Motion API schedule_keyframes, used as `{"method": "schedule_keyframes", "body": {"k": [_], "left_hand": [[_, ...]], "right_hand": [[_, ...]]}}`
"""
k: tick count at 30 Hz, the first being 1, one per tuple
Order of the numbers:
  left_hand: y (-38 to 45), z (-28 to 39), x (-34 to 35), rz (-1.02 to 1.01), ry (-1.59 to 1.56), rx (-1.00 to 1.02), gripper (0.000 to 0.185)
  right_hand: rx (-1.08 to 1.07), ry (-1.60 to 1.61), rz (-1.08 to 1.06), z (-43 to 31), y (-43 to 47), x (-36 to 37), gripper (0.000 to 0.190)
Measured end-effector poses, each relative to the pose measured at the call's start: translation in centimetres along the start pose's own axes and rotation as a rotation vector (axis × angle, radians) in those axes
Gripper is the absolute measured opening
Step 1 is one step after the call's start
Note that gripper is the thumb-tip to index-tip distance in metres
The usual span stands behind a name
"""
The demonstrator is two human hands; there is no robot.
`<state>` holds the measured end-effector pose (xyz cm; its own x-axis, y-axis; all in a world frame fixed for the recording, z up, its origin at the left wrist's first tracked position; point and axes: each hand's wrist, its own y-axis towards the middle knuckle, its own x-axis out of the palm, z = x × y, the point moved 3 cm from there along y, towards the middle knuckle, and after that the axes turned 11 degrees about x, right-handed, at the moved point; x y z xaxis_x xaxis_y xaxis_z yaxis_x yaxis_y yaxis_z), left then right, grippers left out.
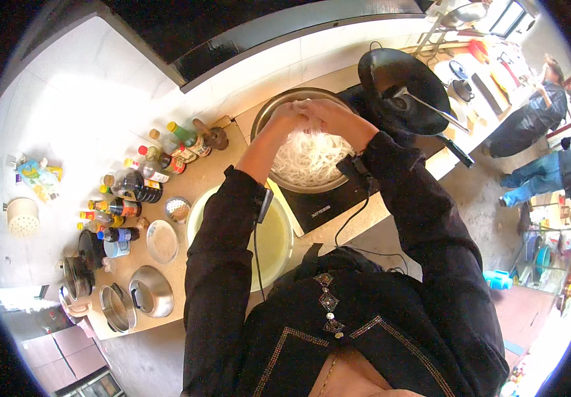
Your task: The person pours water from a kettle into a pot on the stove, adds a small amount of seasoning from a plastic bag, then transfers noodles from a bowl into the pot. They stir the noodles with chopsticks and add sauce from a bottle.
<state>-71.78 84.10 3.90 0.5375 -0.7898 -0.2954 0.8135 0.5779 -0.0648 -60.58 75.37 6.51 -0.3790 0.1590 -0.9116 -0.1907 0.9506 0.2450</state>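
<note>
Both of my hands are together at the far side of a wide metal pan [260, 124] filled with white noodles [310, 159]. My left hand [289, 117] reaches in from the left, its fingers bent down at the noodles. Beside it, my right hand [329, 115] curves inward, and the fingers of the two hands meet or overlap. Whether noodles are gripped between the fingers is hidden. The pan sits on a black cooktop [320, 211] that bears writing. Partly under my left sleeve stands a large pale basin [280, 238].
A black wok [387, 74] with a metal utensil [434, 109] in it stands right of the pan, its handle [456, 151] jutting forward. Several bottles [146, 186], a plate [162, 241] and metal pots [151, 293] occupy the left counter. Two people [531, 119] are at the right.
</note>
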Motion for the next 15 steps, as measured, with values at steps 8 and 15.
{"method": "schedule_keyframes", "body": {"k": [8, 15], "left_hand": [[-2.2, -3.9, -1.2, 0.141, -0.149, -0.135, 0.046], [-8.5, -3.7, -4.6, 0.276, -0.008, 0.191, 0.053]], "right_hand": [[0.655, 1.237, -0.005, 5.4, -2.1, 6.9, 0.028], [0.605, 0.134, 0.006, 2.5, -0.2, 3.3, 0.025]]}}
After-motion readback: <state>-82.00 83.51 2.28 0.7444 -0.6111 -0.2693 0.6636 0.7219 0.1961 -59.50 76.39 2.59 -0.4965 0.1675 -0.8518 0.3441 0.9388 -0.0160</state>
